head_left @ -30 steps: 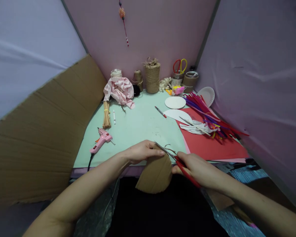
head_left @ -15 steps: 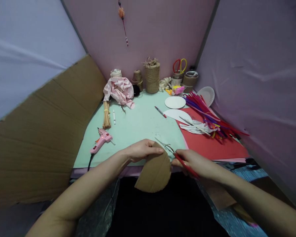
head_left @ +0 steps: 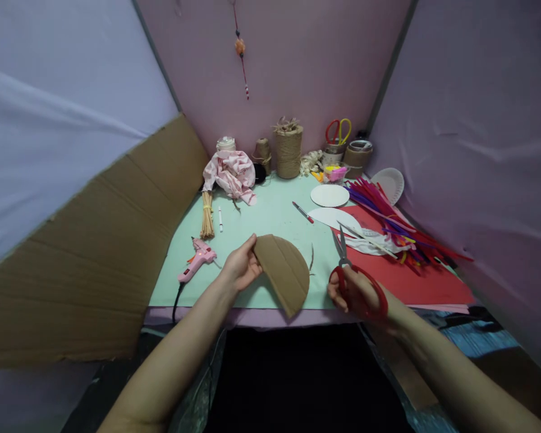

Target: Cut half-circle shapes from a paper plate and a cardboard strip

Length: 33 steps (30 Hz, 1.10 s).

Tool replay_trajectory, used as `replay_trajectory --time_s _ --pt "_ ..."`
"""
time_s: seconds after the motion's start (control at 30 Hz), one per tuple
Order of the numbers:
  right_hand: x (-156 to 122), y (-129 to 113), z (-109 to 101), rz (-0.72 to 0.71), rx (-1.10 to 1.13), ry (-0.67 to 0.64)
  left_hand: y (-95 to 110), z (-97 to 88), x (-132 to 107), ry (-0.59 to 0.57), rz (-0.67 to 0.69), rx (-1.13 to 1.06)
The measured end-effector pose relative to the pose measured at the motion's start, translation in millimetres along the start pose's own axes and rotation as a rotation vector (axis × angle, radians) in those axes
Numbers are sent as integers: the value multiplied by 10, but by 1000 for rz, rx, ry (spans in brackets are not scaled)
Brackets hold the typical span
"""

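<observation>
My left hand (head_left: 240, 269) pinches the upper left edge of a brown cardboard half-circle (head_left: 283, 271) and holds it over the front of the mint green table (head_left: 261, 222). To its right my right hand (head_left: 357, 293) grips red-handled scissors (head_left: 348, 269) by the loops, blades closed and pointing away from me. A thin curled cardboard sliver (head_left: 312, 257) lies on the table between the cardboard and the scissors.
A pink glue gun (head_left: 197, 259) lies front left, with a stick bundle (head_left: 206, 215) and a pink cloth (head_left: 232, 172) behind it. Red paper (head_left: 401, 278), pipe cleaners (head_left: 388, 219) and white discs (head_left: 329, 195) fill the right. Twine spools (head_left: 288, 148) stand at the back; a cardboard sheet (head_left: 94, 240) leans left.
The scissors have come out of the cardboard and swung right, blades now closed. My left hand has lifted and turned the half-circle up over the table. The camera view has shifted slightly.
</observation>
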State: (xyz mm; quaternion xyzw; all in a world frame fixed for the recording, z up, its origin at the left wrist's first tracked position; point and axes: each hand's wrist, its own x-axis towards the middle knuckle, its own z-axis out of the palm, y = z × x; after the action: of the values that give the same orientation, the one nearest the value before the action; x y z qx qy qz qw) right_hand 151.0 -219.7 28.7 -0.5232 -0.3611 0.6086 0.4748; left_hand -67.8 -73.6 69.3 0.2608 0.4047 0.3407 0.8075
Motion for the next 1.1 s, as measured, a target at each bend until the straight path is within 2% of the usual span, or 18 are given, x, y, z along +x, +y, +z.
replay_trajectory --time_s 0.17,0.27,0.37,0.5,0.8,1.0,1.1 --pt "49 29 145 -120 -229 193 -57 8 2 137 199 -344" --pt "124 -29 300 -180 -221 291 -126 32 -13 154 287 -487" --pt "218 -78 440 -213 -157 334 -192 31 -37 153 320 -543" --pt "316 -88 523 -236 -99 375 -252 -19 -66 145 306 -572" --pt "375 -14 527 -309 4 424 -295 -69 -68 156 285 -622" --pt "394 17 529 -325 -2 396 -539 81 -132 -26 106 -448" --pt "394 21 530 -323 -11 382 -654 161 -141 -92 86 -349"
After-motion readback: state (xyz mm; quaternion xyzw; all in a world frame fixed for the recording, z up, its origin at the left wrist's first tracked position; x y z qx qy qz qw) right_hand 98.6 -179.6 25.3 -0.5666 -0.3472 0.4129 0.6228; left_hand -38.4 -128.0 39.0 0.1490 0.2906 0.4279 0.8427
